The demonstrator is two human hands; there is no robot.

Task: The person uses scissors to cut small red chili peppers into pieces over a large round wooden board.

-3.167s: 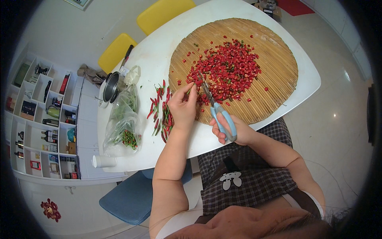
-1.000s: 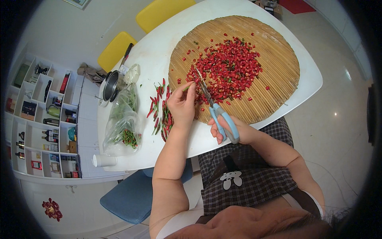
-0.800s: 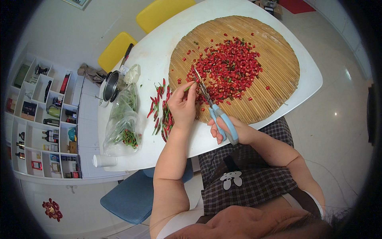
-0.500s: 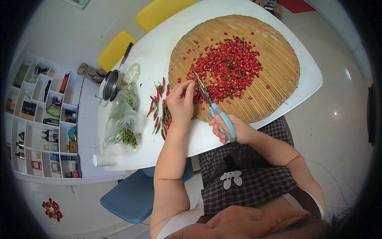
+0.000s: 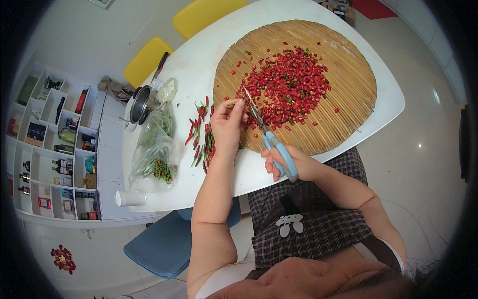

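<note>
My left hand (image 5: 226, 130) is closed in a pinch near the left edge of a round bamboo mat (image 5: 343, 62). A chili's green stem end (image 5: 230, 105) sticks out from its fingertips. Light-blue-handled scissors (image 5: 285, 158) are gripped in my right hand (image 5: 302, 164), their blades pointing up and left beside my left fingertips. A wide heap of chopped red chilies (image 5: 291, 79) lies on the mat, with loose bits around it. Whole red chilies (image 5: 197, 130) are spread on the table left of my left hand; my wrist covers part of them.
The white table (image 5: 191, 62) also carries a clear plastic bag (image 5: 152, 144) of green stems, dark bowls (image 5: 140, 104), a knife (image 5: 160, 65) and a white cup (image 5: 131, 198). Yellow chairs (image 5: 201, 17) stand behind, a blue chair (image 5: 162, 246) at the near left.
The scissors' handles have shifted slightly down and right with my right hand. My left hand keeps its pinch in nearly the same spot.
</note>
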